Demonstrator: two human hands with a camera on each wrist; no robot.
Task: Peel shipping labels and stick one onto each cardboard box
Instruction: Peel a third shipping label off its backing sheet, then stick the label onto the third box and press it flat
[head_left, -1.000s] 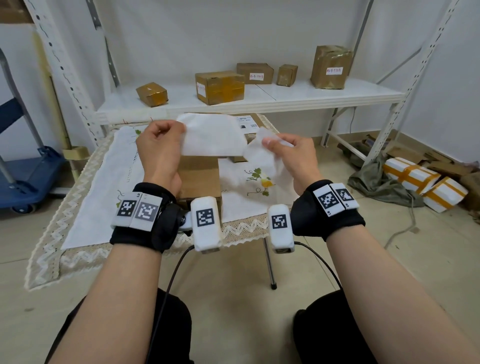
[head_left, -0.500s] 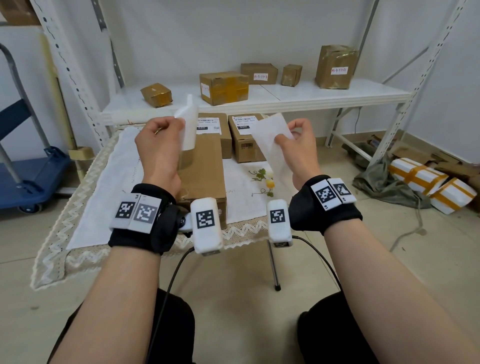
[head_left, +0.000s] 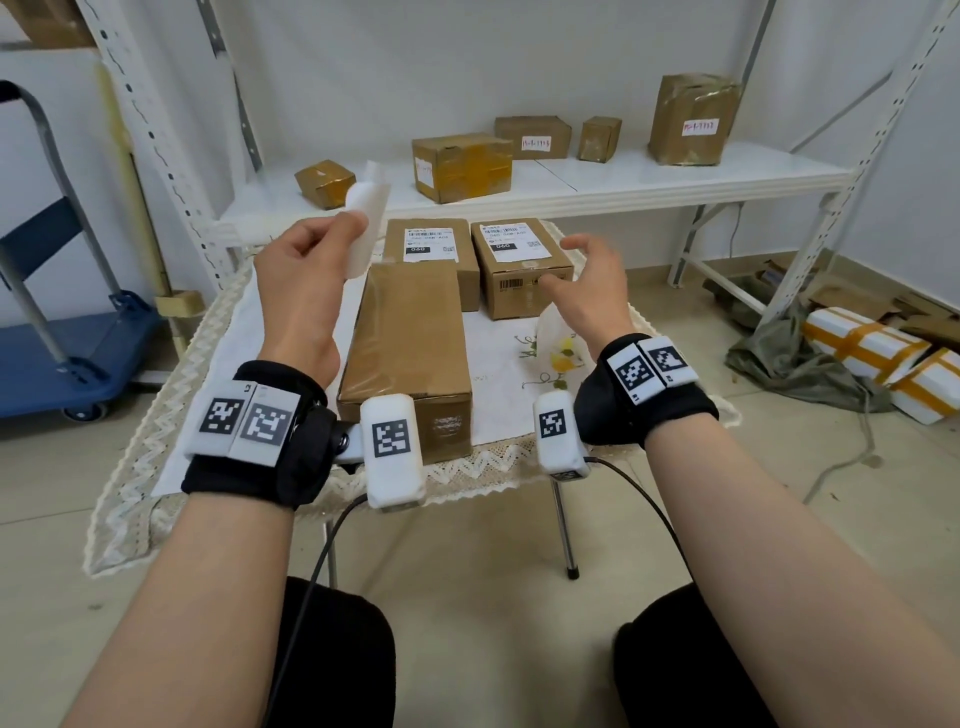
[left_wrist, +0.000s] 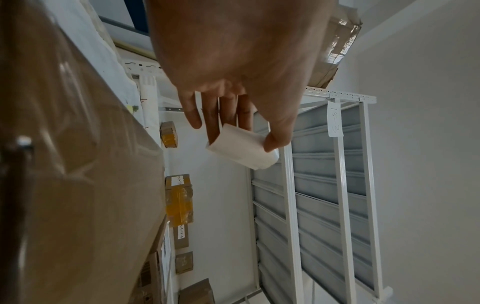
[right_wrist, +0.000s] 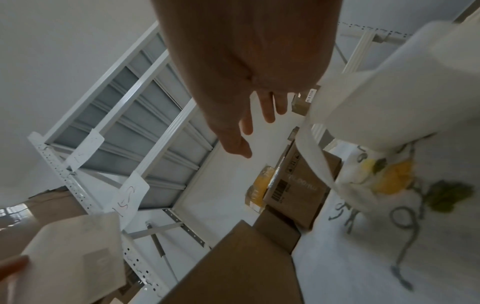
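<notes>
I'm pinching a curled white label (head_left: 366, 218) in my left hand (head_left: 298, 291); my right hand (head_left: 587, 291) is hovering, fingers spread and holding nothing, over the smooth unlabelled cardboard box (head_left: 408, 338).

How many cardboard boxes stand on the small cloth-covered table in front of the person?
3: a long unlabelled box nearest the person, a labelled box behind it, and another labelled box to the right of that. Smaller ones behind them could be hidden.

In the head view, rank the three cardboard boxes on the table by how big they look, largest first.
1. Unlabelled long box, nearest the camera, which adds to its look.
2. Right labelled box.
3. Left labelled box, partly hidden behind the long one, so its place after the second is unsure.
</notes>
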